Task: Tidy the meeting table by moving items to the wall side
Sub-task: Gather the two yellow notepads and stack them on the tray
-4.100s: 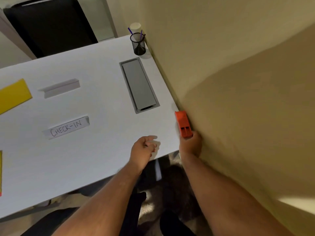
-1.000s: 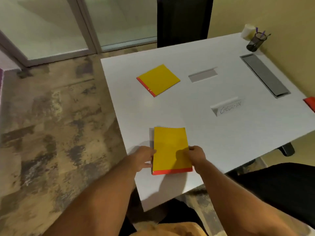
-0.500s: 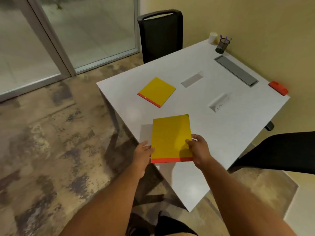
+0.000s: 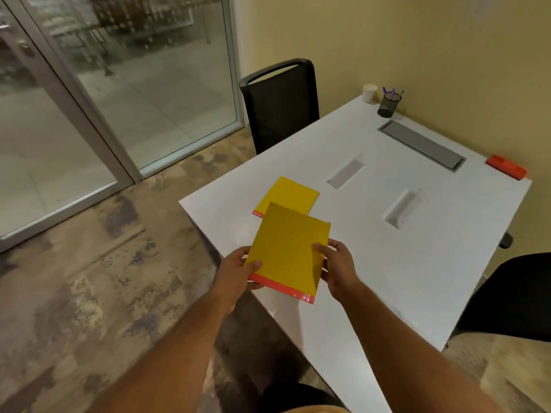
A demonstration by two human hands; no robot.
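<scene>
I hold a flat yellow folder with a red-orange strip along its near edge (image 4: 287, 253) above the near left part of the white meeting table (image 4: 417, 281), lifted clear of the surface. My left hand (image 4: 238, 271) pinches its lower left corner, thumb on top; my right hand (image 4: 337, 268) clamps the right edge, thumb pressed on the yellow face. Both hands are closed on it. The folder's long axis runs away from me, leaning slightly to the right, with the red strip toward my body and the plain yellow end pointing to the far side of the table. It tilts a little, far end higher.

Just past it a second yellow folder with a red edge (image 4: 287, 196) lies flat on the table, its near corner hidden behind the one I hold. Between me and the yellowish wall (image 4: 447, 49) stand two folded white paper name tents: one nearer the wall side with faint writing (image 4: 401, 210), one farther off (image 4: 346, 171). Beyond them sits a grey metal cable hatch set in the tabletop (image 4: 422, 144). An orange stapler-like block (image 4: 506, 166) rests at the wall edge. In the far corner stand a black mesh pen cup (image 4: 389, 104) and a white paper cup (image 4: 369, 92). A black chair (image 4: 280, 105) stands at the far end, another black chair (image 4: 512, 296) at my right.
</scene>
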